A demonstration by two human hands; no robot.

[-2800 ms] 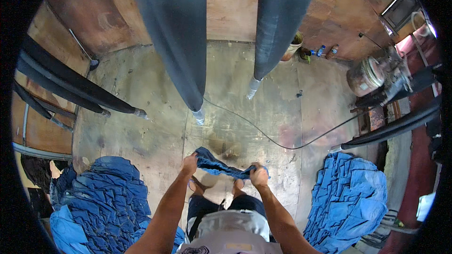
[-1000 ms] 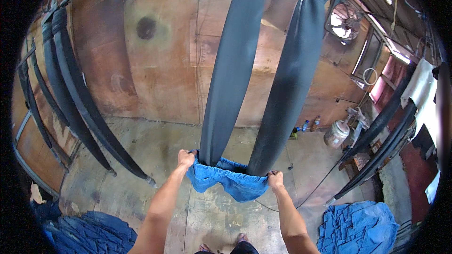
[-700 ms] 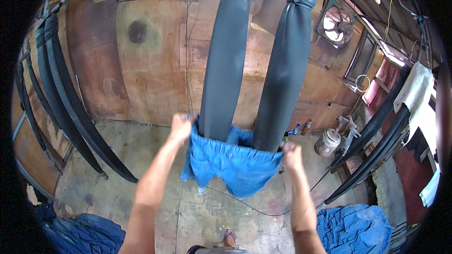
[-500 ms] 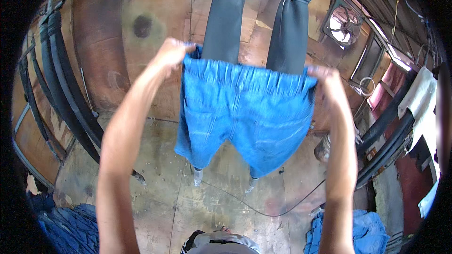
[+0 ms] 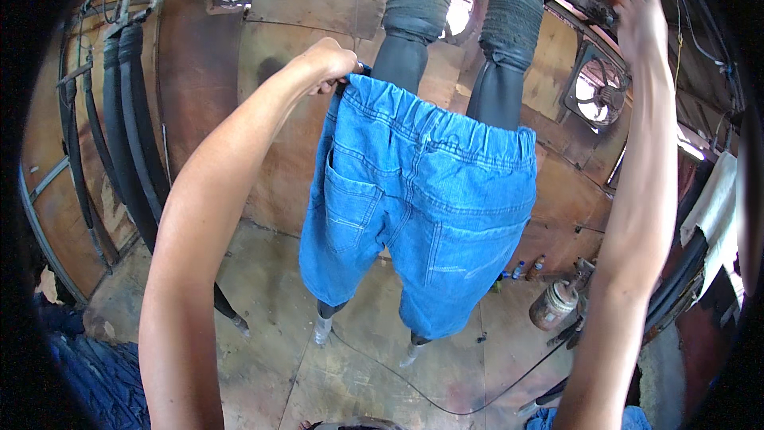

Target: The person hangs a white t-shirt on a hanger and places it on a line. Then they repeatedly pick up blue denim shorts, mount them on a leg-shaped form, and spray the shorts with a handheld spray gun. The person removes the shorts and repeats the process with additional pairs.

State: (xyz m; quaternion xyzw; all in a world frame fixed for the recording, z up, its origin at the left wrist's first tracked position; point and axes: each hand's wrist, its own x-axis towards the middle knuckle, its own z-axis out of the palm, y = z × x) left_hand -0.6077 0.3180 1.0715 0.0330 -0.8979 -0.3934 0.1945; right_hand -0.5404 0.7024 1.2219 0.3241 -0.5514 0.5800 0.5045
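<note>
A pair of blue denim shorts [image 5: 469, 199] with an elastic waistband hangs over two dark tubular legs [image 5: 500, 95], which are tied round with cloth wraps at the top. The tubes' narrow tips come out below the hems. My left hand [image 5: 328, 64] is closed on the left end of the waistband. Raised high at the upper right, away from the shorts, is my right hand [image 5: 641, 16]; its fingers point upward, look apart and show nothing held. It is close to dark fittings under the roof.
More dark tubes [image 5: 131, 111] hang at the left. Fans [image 5: 597, 91] are set in the wooden wall. A dirty metal can [image 5: 553, 305] and small bottles stand on the floor at right. A cable [image 5: 430, 398] crosses the floor. Blue garments [image 5: 91, 382] lie at lower left.
My right hand has let go of the waistband and risen to the upper right. My left hand keeps its grip. The view has shifted, showing more of the tubes' wrapped tops.
</note>
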